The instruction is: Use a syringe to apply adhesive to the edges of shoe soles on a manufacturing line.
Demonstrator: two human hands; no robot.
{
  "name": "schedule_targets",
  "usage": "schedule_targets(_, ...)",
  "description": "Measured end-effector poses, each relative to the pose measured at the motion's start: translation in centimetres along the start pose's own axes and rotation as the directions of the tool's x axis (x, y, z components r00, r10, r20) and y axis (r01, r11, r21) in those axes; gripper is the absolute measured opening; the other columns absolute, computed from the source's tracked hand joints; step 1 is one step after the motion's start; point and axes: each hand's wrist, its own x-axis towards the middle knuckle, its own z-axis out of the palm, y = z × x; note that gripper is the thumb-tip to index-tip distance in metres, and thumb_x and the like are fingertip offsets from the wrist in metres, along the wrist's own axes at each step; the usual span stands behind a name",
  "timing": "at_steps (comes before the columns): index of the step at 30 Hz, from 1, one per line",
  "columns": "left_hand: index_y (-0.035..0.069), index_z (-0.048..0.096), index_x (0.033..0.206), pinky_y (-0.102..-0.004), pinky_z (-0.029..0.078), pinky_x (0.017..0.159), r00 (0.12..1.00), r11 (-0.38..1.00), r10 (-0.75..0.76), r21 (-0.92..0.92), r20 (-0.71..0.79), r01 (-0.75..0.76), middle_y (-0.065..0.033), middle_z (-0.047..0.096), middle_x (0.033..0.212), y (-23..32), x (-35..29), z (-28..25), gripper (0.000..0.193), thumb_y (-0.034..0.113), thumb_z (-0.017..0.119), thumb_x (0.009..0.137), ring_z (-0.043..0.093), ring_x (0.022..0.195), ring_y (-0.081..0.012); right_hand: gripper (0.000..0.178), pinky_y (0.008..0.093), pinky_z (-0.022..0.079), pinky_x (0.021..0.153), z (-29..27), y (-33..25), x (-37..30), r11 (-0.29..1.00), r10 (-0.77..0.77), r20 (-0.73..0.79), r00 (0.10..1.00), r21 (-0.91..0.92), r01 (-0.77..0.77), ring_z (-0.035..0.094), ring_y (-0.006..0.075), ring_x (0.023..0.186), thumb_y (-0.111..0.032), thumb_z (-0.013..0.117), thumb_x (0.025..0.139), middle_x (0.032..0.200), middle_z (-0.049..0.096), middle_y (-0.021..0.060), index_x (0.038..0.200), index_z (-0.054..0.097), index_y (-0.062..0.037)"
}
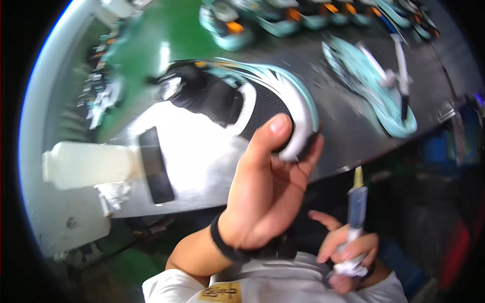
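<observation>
My left hand (270, 187) holds a sports shoe (270, 101) by its toe, the thumb on the upper and the fingers round the edge. The shoe is black and white with a pale teal sole edge, and its dark heel end points to the left over the metal table. Low on the right, my right hand (348, 250) grips a clear syringe (357, 207). Its yellow tip points upward, apart from the shoe. A bit of crumpled white material (351, 267) shows at the same hand. Some of this is blurred.
On the metal table (202, 187), a translucent white bottle (91, 164) is at the left beside a dark rectangular block (156, 165). To the right lies a teal shoe-shaped piece (364, 81) with a long-handled tool (401, 76) across it. Several similar shoes (278, 20) line the far side.
</observation>
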Motion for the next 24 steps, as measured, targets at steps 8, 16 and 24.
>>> schedule_targets(8,-0.001,0.05,0.1,-0.0325,0.054,0.072,0.766,0.826,0.561,0.271,-0.314,-0.494,-0.0149,0.052,0.099,23.1,11.6,-3.9,0.033,0.011,0.069,0.076,0.057,0.085,-0.0243,0.073,0.0364,0.047,0.082,-4.5,3.1,5.5,0.978,0.206,-0.253,0.945,0.035,-0.204,0.051,0.014,0.068,-0.019,0.078,0.055,0.078,0.049,0.0043,0.112,0.034,-0.0059)
schedule_targets(16,0.008,0.039,0.129,-0.0361,0.05,0.068,0.741,-0.483,0.478,0.845,0.473,-0.228,-0.0155,0.065,0.082,16.4,14.3,2.4,0.066,0.037,0.068,0.076,0.063,0.078,-0.0276,0.055,0.0318,0.049,0.075,-6.8,3.3,6.8,0.971,0.206,-0.374,0.904,-0.034,-0.235,0.051,0.0137,0.07,-0.015,0.066,0.062,0.077,0.051,0.0055,0.109,0.042,-0.0012)
schedule_targets(24,0.015,0.056,0.1,-0.0411,0.05,0.069,0.779,-0.756,0.359,0.649,0.514,-0.08,-0.0116,0.065,0.078,15.5,14.9,5.4,0.029,0.031,0.06,0.076,0.064,0.078,-0.0327,0.04,0.0342,0.05,0.08,-8.3,2.9,6.0,0.96,0.237,-0.402,0.884,-0.039,-0.276,0.052,0.0113,0.065,-0.007,0.058,0.06,0.082,0.052,0.0072,0.098,0.047,-0.0003)
